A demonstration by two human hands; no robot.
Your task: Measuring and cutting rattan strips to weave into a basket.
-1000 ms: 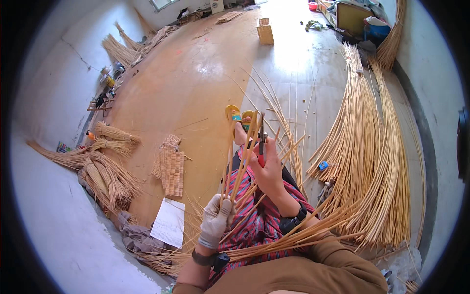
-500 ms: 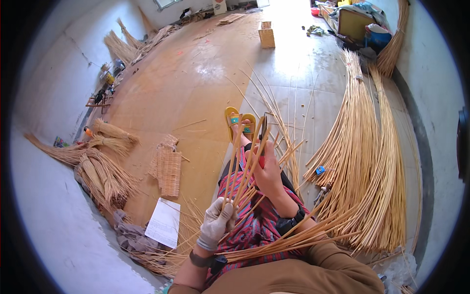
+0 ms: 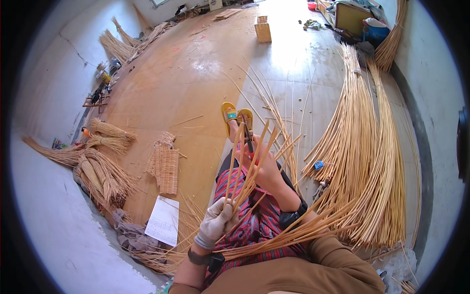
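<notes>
My left hand (image 3: pixel 215 224), in a white work glove, is closed on several thin wicker canes (image 3: pixel 233 174). Their cut ends fan upward, and the long tails sweep right across my lap. My bare right hand (image 3: pixel 268 171) grips red-handled pruning shears (image 3: pixel 249 142), partly hidden behind the canes. The dark blades point up and away from me, close beside the upper ends of the left canes. Whether a cane lies between the blades I cannot make out. Beneath both hands is my red and blue striped apron (image 3: pixel 249 220).
Large cane bundles (image 3: pixel 372 181) lie on the right, with a blue tape measure (image 3: pixel 318 165) beside them. At left are shorter bundles (image 3: pixel 100 179), a woven panel (image 3: pixel 164 164) and a white paper sheet (image 3: pixel 163 220). A woven box (image 3: pixel 263 30) stands farther off.
My right hand has brought the shears left and slightly nearer, toward the tops of the canes. My left hand keeps its hold almost in place. The whole view has shifted slightly.
</notes>
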